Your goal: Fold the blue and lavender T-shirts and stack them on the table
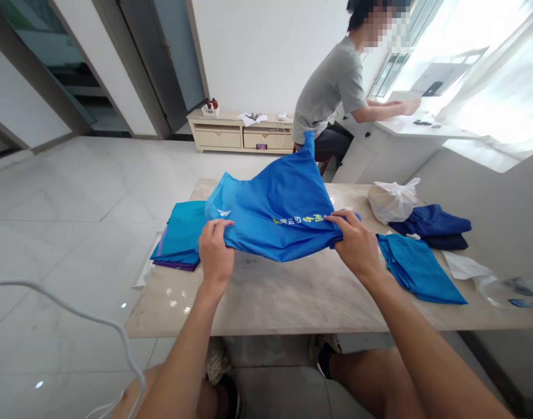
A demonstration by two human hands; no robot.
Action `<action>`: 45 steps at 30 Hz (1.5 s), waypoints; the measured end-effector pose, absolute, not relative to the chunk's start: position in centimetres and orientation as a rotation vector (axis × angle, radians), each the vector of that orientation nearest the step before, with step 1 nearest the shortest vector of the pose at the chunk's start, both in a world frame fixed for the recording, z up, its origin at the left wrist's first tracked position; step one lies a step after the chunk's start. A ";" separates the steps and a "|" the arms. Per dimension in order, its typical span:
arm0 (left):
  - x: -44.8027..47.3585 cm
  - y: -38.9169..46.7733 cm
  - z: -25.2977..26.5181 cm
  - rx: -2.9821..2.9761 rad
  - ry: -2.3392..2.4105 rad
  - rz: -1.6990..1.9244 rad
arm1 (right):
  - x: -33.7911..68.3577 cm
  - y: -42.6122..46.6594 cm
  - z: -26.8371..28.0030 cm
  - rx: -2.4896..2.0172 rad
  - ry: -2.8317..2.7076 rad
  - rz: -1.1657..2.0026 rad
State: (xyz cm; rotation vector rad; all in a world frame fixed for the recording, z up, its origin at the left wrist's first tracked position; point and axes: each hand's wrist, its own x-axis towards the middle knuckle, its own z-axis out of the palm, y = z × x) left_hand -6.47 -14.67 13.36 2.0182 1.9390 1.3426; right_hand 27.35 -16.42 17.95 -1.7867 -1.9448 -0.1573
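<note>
A blue shirt [275,203] with a white logo and white and yellow lettering is stretched between my hands above the marble-look table [284,297]. My left hand [216,250] grips its lighter blue end, with the thumb on top. At the other end, my right hand [354,241] has its fingers closed on the cloth beside the lettering. The shirt's far edge rises to a point, and its underside is hidden. Left of my left hand lies a folded stack of teal and purple clothes [181,233]. A folded teal garment [421,267] rests to the right of my right hand.
A white plastic bag [393,201], dark blue clothing [432,224] and a clear plastic wrapper [511,291] lie at the table's right. Beyond it, a person in grey [330,81] sits at a white desk. A low cabinet [220,138] lines the wall; a white cable [74,302] crosses the lower left.
</note>
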 end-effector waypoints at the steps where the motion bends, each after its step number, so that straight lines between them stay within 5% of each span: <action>1: -6.6 -14.7 12.6 2.091 1.976 1.181 | 27.8 -16.2 17.0 -1.843 -2.023 -0.110; 9: -9.0 -15.9 9.2 2.340 2.072 0.098 | 31.6 -15.0 11.6 -2.071 -2.437 0.333; 15: -10.0 -16.1 9.3 2.306 2.131 -0.164 | 33.3 -14.6 11.3 -2.245 -2.365 0.487; 23: -9.0 -16.0 9.9 2.264 2.040 -0.172 | 32.7 -17.1 11.9 -2.213 -2.577 1.416; 31: -7.9 -16.9 9.1 2.250 1.673 0.141 | 29.0 -16.6 14.2 -1.990 -2.365 0.456; 38: -1.0 -19.5 9.2 1.896 1.172 0.963 | 19.4 -18.8 16.1 -1.173 -2.439 0.493; 45: -0.2 -17.6 9.8 1.430 1.320 1.164 | 17.6 -19.5 17.0 -1.276 -2.249 0.266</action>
